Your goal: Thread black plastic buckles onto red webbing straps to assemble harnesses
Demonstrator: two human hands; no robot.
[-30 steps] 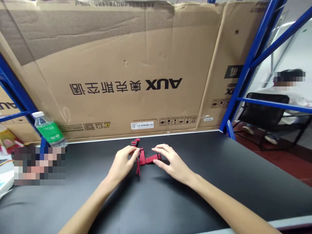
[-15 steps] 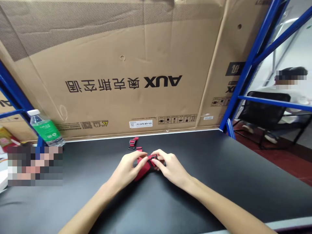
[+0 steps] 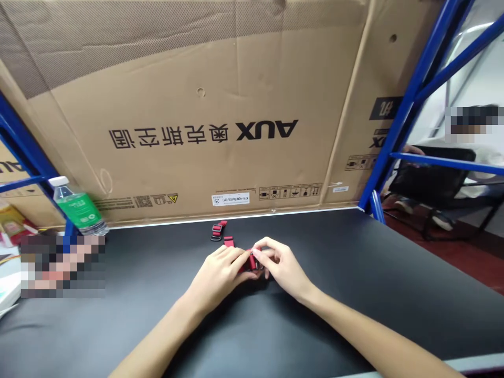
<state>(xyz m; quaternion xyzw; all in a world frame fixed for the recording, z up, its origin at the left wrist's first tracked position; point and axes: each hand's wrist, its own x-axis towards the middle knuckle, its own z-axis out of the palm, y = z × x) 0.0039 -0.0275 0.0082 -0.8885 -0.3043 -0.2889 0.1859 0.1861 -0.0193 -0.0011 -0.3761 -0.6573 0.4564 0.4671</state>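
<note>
Both hands meet over a red webbing strap [image 3: 252, 261] with dark buckle hardware, near the middle of the black tabletop [image 3: 334, 294]. My left hand [image 3: 221, 268] is closed on the strap, its fingers covering much of the red webbing. At the buckle end, my right hand [image 3: 280, 265] pinches the strap between thumb and fingers. A red strap end [image 3: 229, 241] sticks out beyond my left fingers. Just behind it, a short red piece with a dark metal slide buckle [image 3: 217, 230] lies on the table. Fine detail between the fingertips is hidden.
A large cardboard box [image 3: 197, 168] walls off the table's back edge. Blue metal posts [image 3: 401, 115] rise at both sides. A water bottle [image 3: 81, 210] stands at the left back. On the right, a person sits in a black chair [image 3: 437, 173].
My left hand has turned over the strap and wraps more of it, hiding the red webbing that showed before. The right hand still pinches at the buckle. The view has shifted slightly.
</note>
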